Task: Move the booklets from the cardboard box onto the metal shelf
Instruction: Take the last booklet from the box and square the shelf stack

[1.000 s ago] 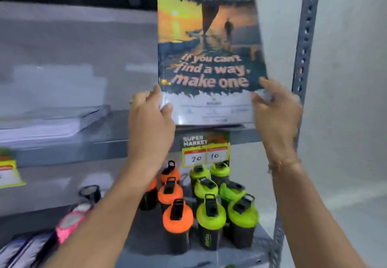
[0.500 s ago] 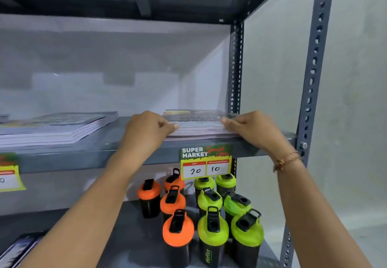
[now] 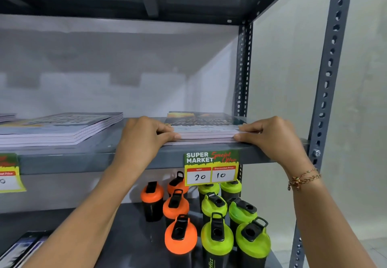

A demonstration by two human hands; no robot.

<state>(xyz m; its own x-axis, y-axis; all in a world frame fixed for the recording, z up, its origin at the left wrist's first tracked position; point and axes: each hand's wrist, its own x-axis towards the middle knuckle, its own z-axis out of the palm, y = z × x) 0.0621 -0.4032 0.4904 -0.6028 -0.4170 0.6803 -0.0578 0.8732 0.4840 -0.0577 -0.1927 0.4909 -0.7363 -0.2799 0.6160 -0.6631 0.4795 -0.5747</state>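
Observation:
A small stack of booklets (image 3: 206,128) lies flat at the right end of the grey metal shelf (image 3: 125,156), its cover with dark lettering facing up. My left hand (image 3: 144,138) presses against the stack's left front corner, fingers curled on its edge. At the right front corner, my right hand (image 3: 266,135) holds the stack between thumb and fingers. A second, taller stack of booklets (image 3: 62,127) rests further left on the same shelf. The cardboard box is out of sight.
A green price tag (image 3: 211,167) reading 20 and 10 hangs on the shelf's front lip. Below stand orange-lidded bottles (image 3: 180,234) and green-lidded bottles (image 3: 217,238). A perforated upright post (image 3: 326,100) bounds the right side. More booklets (image 3: 18,251) lie at the lower left.
The booklets were held upright in the air a second ago; they have come down flat onto the shelf. Both hands now sit at the stack's front corners, hardly moving since half a second ago.

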